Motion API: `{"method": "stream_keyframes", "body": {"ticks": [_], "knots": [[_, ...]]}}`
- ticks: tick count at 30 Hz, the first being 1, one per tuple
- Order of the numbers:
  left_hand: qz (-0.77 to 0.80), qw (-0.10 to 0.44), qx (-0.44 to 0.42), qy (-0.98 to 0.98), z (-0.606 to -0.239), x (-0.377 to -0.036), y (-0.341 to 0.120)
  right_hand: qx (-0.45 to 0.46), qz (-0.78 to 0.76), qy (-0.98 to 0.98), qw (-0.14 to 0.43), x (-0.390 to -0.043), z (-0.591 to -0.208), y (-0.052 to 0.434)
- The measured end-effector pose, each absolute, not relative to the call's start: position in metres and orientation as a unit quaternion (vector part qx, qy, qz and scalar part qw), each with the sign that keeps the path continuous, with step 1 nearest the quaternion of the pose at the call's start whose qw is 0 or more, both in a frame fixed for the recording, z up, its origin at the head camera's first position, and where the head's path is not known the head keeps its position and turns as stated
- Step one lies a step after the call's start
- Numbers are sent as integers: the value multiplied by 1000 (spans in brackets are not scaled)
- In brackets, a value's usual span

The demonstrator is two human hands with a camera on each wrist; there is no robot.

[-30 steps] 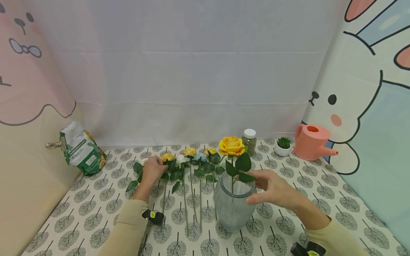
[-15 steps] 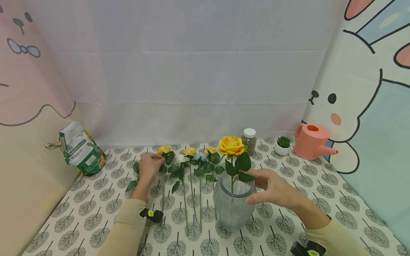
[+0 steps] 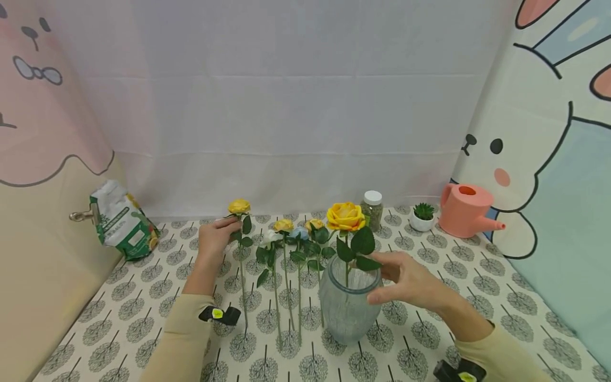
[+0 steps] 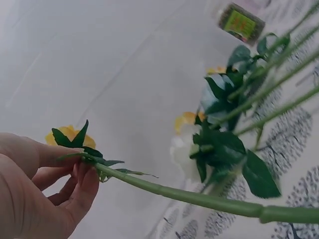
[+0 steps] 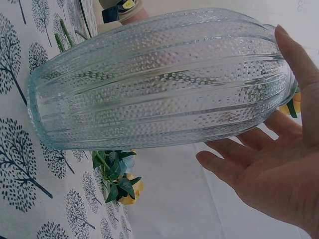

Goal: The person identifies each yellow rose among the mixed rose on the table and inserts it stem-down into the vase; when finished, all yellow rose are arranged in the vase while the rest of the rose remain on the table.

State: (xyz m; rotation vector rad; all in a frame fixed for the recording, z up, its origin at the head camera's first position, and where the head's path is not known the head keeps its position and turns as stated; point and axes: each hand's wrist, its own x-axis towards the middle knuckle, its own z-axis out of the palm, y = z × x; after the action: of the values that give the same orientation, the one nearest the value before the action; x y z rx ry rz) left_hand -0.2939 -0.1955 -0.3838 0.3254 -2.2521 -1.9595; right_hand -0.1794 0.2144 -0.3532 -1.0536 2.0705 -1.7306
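A pale cloth backdrop [image 3: 305,116] rises behind a tabletop [image 3: 110,350] patterned with trees. Near its far left corner leans a bag [image 3: 126,225] with a clip [image 3: 83,215] on it. Next along, by the far edge, the left hand [image 3: 215,239] pinches a yellow rose [image 3: 239,206] between thumb and fingers, just under the bloom. This is the fresh change: half a second ago the bloom sat lower, beside the others; now it stands higher and further left, clear of them, though I cannot tell whether the stem's foot touches the cloth. One stem is thus singled out, which I judge to be the step in hand. Right of it, white [image 3: 271,237], yellow [image 3: 284,225] and blue [image 3: 299,233] flowers and another yellow one [image 3: 314,225] lie with stems toward the near edge. The vase [image 3: 350,318], right of the tabletop's middle, holds one tall rose [image 3: 346,216]; behind it, at the far edge, is a jar [image 3: 372,212]. The right hand [image 3: 403,281] grasps the vase's rim with thumb and forefinger, as before, seemingly to steady it. Toward the far right corner are a plant [image 3: 422,217] and a can [image 3: 463,212].
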Motion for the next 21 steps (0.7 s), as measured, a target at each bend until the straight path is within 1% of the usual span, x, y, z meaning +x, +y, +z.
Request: {"method": "stream_keyframes", "body": {"ticks": [9, 13, 21], "knots": [[-806, 26, 84, -585, -345, -280, -201, -355, -592, 713, 123, -180, -354, 214], [-855, 15, 51, -516, -327, -267, -201, -349, -591, 716, 125, -179, -354, 215], [-905, 20, -36, -424, -303, -245, -196, -340, -589, 722, 128, -179, -353, 215]]}}
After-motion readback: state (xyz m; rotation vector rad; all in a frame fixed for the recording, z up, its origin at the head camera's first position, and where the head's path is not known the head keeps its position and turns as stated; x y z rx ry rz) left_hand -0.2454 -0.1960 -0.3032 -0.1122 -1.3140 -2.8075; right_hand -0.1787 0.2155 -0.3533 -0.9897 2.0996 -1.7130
